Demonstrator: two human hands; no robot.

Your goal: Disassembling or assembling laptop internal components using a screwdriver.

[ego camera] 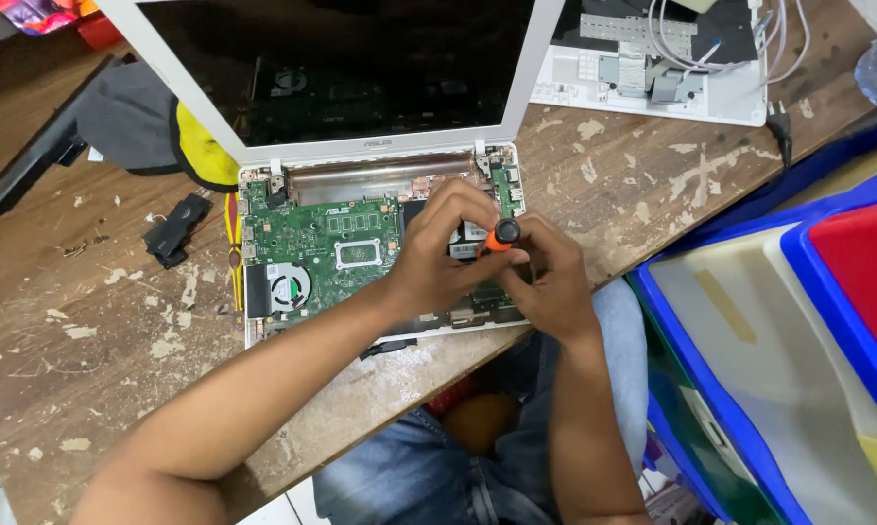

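Note:
An opened white laptop point(263, 156) lies on a worn wooden table point(79, 369), its keyboard cover off and its green circuit board point(312, 243) bare. A small fan point(288, 289) sits at the board's lower left. My right hand point(550, 282) grips an orange-and-black screwdriver point(501, 234) held upright over the board's right part. My left hand point(438, 258) rests over the board beside it, fingers touching the screwdriver's shaft. The tip is hidden by my fingers.
A second white laptop shell point(652, 78) with grey cables lies at the back right. A grey and yellow cloth point(147, 126), a black bar point(30, 160) and a small black part point(174, 231) lie at left. Blue-rimmed bins point(749, 389) stand right.

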